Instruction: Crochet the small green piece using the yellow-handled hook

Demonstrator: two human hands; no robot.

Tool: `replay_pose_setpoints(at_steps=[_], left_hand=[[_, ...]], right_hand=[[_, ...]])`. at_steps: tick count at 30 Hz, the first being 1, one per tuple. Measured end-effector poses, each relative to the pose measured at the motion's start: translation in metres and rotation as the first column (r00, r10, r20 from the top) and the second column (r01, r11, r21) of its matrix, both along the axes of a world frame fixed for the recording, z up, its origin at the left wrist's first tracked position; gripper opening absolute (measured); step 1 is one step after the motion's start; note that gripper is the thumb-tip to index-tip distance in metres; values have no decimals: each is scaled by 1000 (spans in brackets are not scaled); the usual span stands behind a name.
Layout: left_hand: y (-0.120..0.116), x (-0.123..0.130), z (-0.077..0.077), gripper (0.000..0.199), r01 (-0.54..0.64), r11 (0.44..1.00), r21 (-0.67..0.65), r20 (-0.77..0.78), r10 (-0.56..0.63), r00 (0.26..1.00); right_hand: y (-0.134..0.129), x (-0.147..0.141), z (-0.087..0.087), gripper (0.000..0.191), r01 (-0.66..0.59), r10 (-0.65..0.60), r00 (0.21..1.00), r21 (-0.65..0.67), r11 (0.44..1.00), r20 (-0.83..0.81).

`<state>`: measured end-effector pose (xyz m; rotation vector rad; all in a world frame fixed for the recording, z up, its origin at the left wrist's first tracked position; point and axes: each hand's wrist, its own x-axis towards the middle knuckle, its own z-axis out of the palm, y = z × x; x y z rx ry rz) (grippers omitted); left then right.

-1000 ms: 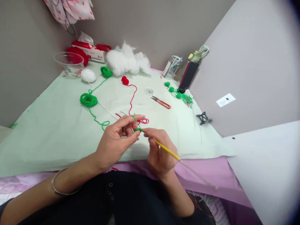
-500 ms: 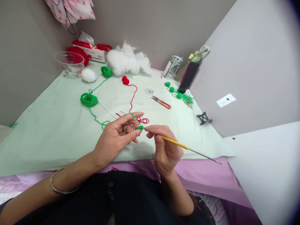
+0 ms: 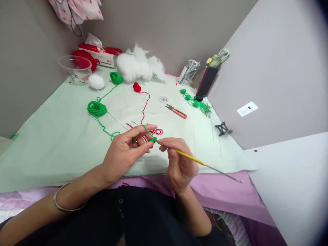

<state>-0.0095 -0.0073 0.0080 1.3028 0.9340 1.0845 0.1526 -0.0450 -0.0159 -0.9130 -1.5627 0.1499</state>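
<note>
My left hand (image 3: 128, 147) pinches a small green crocheted piece (image 3: 153, 139) between thumb and fingers, with green yarn running over its raised index finger. My right hand (image 3: 181, 164) is closed on a crochet hook with a yellow handle (image 3: 190, 156). One end of the hook meets the green piece; its other metal end points down to the right. Loops of red yarn (image 3: 157, 131) lie just behind the fingertips. A green yarn bundle (image 3: 96, 108) rests to the left, its strand trailing toward my left hand. The hook's tip is hidden in the stitches.
Orange-handled snips (image 3: 176, 111) and a small clear dish (image 3: 163, 99) lie beyond my hands. Farther back are white stuffing (image 3: 140, 65), a white ball (image 3: 96, 82), a plastic tub (image 3: 75, 70) and a tissue box (image 3: 102, 57). Green pieces (image 3: 195, 104), a bottle (image 3: 214, 61) and a black stand (image 3: 223, 128) are at right.
My right hand and the hook have shifted slightly left, and the hook's free end has dipped a little. My left hand keeps nearly the same pose.
</note>
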Motion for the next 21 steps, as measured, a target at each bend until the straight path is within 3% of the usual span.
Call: replay_pose_setpoints(at_steps=[6, 8, 11, 14, 16, 18, 21], left_hand=[[-2, 1, -2, 44, -77, 996, 33, -6, 77, 997], [-3, 2, -1, 45, -63, 998, -9, 13, 63, 998], [-2, 4, 1, 55, 57, 986, -156, 142, -34, 989], [1, 5, 0, 50, 222, 926, -305, 343, -111, 933], [5, 3, 0, 42, 320, 866, -384, 440, -134, 888], [9, 0, 0, 38, 348, 840, -416, 470, -129, 873], [11, -2, 2, 34, 283, 885, -369, 431, -107, 896]], right_hand=[[-4, -7, -4, 23, 108, -136, 972, 149, 983, 192], [-4, -8, -9, 28, 165, -212, 947, 204, 965, 240], [-1, -10, -18, 37, 244, -323, 902, 280, 929, 285], [2, -8, -23, 43, 251, -343, 888, 302, 920, 306], [1, -6, -21, 41, 207, -266, 933, 241, 948, 243], [-1, -3, -15, 35, 127, -134, 988, 94, 987, 75], [-2, 0, -3, 25, -30, 0, 963, -106, 994, -270]])
